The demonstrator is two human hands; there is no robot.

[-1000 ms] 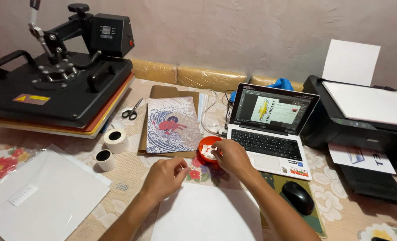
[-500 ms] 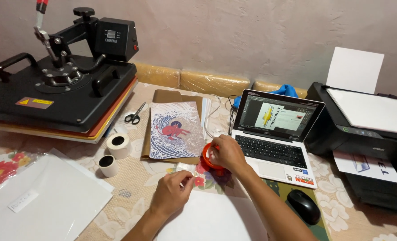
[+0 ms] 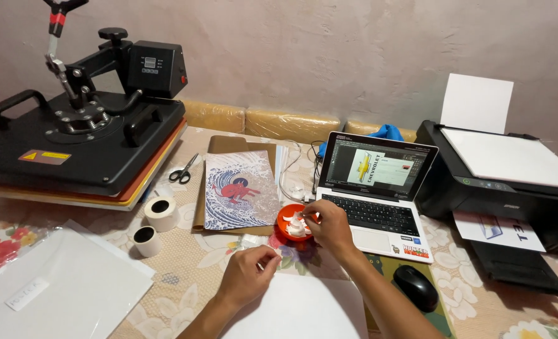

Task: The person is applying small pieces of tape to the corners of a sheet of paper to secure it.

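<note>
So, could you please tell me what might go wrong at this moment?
The right hand reaches into the small orange dish of white pieces beside the laptop; a nudge could tip it onto the keyboard. The small white piece pinched in the left hand might drop onto the patterned tablecloth and be hard to spot.

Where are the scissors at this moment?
In the head view, the scissors lie left of centre on the table, between the heat press and the wave print.
</note>
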